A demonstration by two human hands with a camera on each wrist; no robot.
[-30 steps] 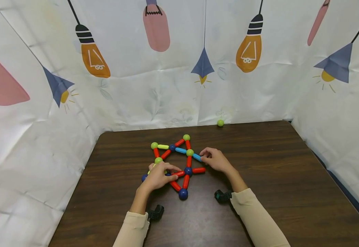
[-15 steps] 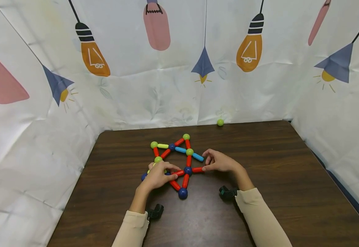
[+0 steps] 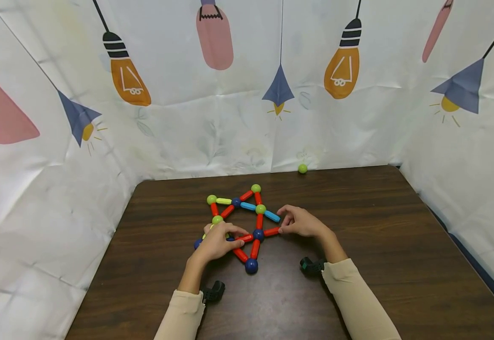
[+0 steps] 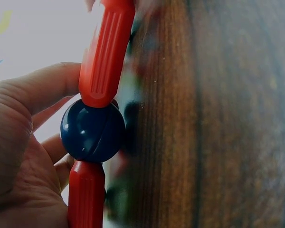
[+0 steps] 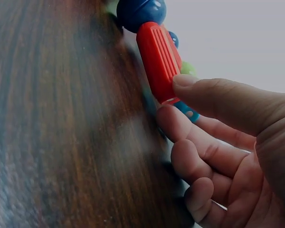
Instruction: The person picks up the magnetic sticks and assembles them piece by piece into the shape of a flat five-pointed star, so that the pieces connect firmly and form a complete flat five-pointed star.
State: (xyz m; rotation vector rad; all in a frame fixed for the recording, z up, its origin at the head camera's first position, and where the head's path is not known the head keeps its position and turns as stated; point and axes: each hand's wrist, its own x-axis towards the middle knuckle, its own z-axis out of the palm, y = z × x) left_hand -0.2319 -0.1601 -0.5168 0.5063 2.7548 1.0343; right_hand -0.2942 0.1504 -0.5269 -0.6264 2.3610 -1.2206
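A flat frame of magnetic rods and balls lies on the table. My left hand covers its lower left part and grips a red rod beside a dark blue ball. In the left wrist view the thumb lies along a red rod, next to a blue ball. My right hand pinches the free end of another red rod, which joins that dark blue ball. Just above it, a light blue rod sticks out from a green ball, its outer end free.
A loose green ball rests at the table's far edge by the patterned cloth. The frame's nearest corner is a dark blue ball. The brown table stretches to the right of the hands.
My right hand has left the light blue rod and come down to the red rod below it. That red rod's free end has swung slightly away from me. My left hand stays put.
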